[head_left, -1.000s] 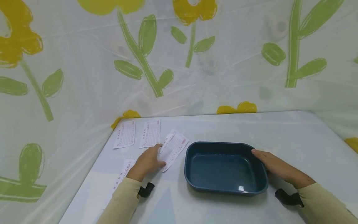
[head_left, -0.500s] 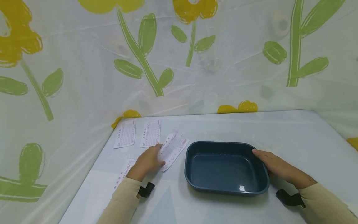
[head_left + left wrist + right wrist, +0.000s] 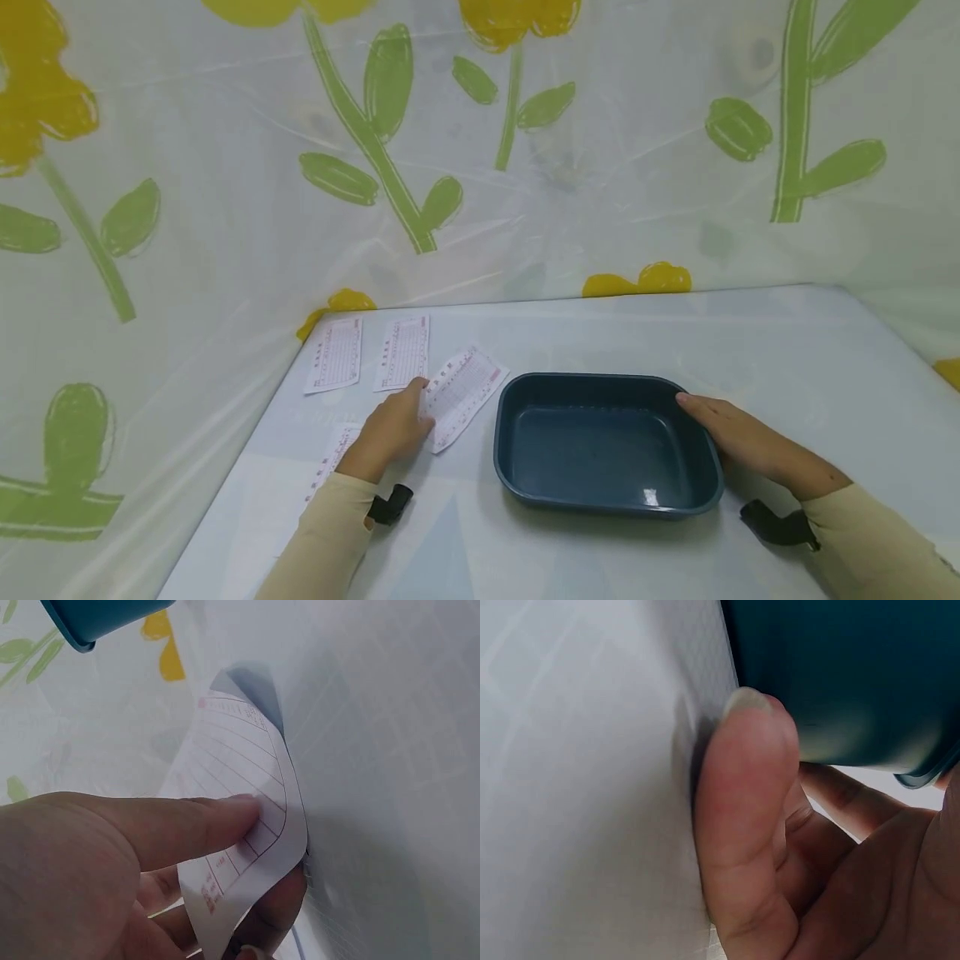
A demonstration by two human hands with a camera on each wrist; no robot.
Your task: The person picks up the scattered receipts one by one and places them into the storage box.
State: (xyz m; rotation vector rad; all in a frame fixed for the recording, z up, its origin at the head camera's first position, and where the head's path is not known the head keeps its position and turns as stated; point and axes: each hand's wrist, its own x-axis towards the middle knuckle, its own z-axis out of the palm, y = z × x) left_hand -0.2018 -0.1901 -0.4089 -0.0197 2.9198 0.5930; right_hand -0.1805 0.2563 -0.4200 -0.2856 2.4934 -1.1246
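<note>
In the head view, my left hand [image 3: 388,433] pinches the left edge of a printed paper slip [image 3: 465,392] with a red-lined table. The left wrist view shows the thumb [image 3: 202,829] on top of the bowed slip [image 3: 232,769] and fingers beneath it. My right hand [image 3: 750,446] holds the right side of a dark blue plastic basin [image 3: 596,458], fingertips on its rim at the far right corner. Low against the basin's outer wall [image 3: 840,690], the right thumb [image 3: 746,787] touches it in the right wrist view. Nothing lies inside the basin.
Two similar slips, one at the far left [image 3: 335,357] and one beside it [image 3: 403,354], lie flat on the white table [image 3: 585,550]. Another slip [image 3: 326,462] is partly covered by the left forearm. A flower-printed curtain [image 3: 600,192] hangs behind the table.
The head view has tilted slightly down, so everything sits a little higher in it. My left thumb has shifted slightly left at the slip's edge. The basin and right hand stay put.
</note>
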